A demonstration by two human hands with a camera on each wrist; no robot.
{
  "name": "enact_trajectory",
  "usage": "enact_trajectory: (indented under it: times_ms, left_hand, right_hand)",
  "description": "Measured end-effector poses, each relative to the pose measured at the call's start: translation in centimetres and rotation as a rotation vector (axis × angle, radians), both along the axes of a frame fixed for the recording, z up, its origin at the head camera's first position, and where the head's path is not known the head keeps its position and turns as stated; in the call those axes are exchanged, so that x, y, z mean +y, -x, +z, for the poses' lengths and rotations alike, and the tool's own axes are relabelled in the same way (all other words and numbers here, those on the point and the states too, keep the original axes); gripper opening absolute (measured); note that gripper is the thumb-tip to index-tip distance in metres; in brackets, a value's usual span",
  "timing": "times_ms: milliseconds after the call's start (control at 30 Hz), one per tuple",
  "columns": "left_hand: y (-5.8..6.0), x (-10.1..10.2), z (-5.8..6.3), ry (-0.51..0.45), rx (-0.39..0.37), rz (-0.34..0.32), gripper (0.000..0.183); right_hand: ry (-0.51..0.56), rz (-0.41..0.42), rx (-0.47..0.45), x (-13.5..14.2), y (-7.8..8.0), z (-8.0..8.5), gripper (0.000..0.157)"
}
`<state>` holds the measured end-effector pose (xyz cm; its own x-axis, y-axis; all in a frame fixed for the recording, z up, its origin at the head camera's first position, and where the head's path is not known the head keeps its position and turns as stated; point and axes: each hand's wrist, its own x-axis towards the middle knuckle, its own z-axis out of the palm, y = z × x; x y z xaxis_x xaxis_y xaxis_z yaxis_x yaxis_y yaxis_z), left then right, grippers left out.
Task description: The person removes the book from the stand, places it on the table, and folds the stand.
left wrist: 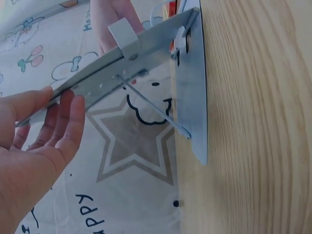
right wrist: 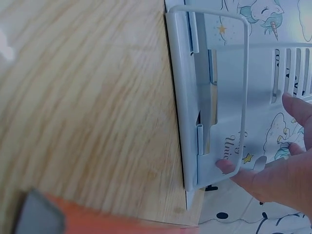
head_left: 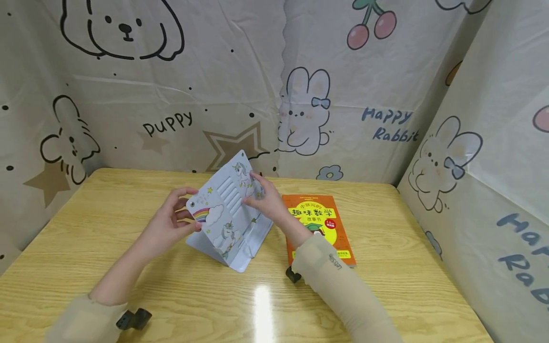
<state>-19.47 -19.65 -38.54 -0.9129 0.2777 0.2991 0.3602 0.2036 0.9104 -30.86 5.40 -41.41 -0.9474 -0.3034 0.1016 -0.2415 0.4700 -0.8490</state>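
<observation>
A pale metal book stand (head_left: 231, 200) printed with unicorns and a rainbow stands tilted on the table. My left hand (head_left: 173, 216) grips its upper left edge. In the left wrist view, the left hand (left wrist: 44, 126) has its thumb on one face and fingers on the other, and a thin prop rod (left wrist: 153, 105) joins the panel to the base. My right hand (head_left: 272, 202) holds the panel's right edge, thumb across the front. Close up, the right hand (right wrist: 282, 170) has one fingertip by the wire page holder (right wrist: 245, 87); some of its fingers are hidden.
An orange book (head_left: 340, 228) with Chinese lettering lies to the right of the stand, partly under the right forearm. Behind the wooden table (head_left: 206, 305) hangs a cartoon-printed cloth (head_left: 240, 85), which also covers the right side. Dark wrist devices (head_left: 134, 319) sit at both cuffs.
</observation>
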Motion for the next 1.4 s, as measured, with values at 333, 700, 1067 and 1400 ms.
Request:
enact_trajectory:
  times_ms: [333, 700, 1067, 1400]
  left_hand:
    - [-0.8, 1.1, 0.4, 0.065, -0.040, 0.080, 0.070]
    - [-1.2, 2.0, 0.6, 0.091, -0.060, 0.117, 0.071]
    - [-1.8, 2.9, 1.0, 0.079, -0.063, 0.126, 0.068]
    - [-2.4, 3.4, 1.4, 0.090, -0.041, 0.108, 0.062]
  right_hand:
    - [-0.013, 0.016, -0.021, 0.0, 0.1, 0.2, 0.078]
    - [-0.043, 0.026, -0.016, -0.1, 0.5, 0.0, 0.079]
    - [-0.071, 0.052, -0.043, 0.0, 0.8, 0.3, 0.079]
    - [-0.043, 0.125, -0.076, 0.5, 1.0, 0.9, 0.080]
